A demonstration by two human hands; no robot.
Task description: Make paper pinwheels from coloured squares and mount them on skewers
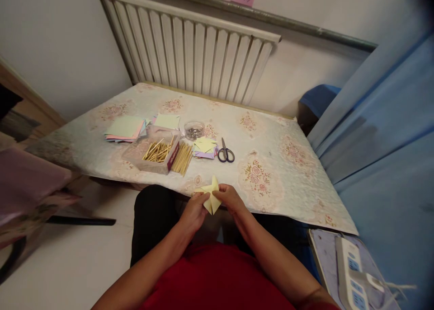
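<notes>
The left hand and the right hand meet over the person's lap, at the near edge of the table, and both are closed on one folded piece of pale yellow paper. The left hand's fingers curl around the sheet's lower left part; the right hand pinches its right side, thumb on top. The paper's points stick up and down between the two hands.

Just beyond the hands lies the table's floral-patterned, pale plastic tablecloth. Further out and a little to the left of the hands sits a bundle of thin wooden sticks, touching a clear shallow plastic box with more sticks inside. Straight ahead of the hands is a small stack of folded yellow and purple paper pieces, and just right of it black-handled scissors. Behind the stack stands a small clear round container of tiny silvery bits. Far to the left of the hands lie flat stacks of pastel square paper sheets. Beyond the table is a white ribbed radiator.
</notes>
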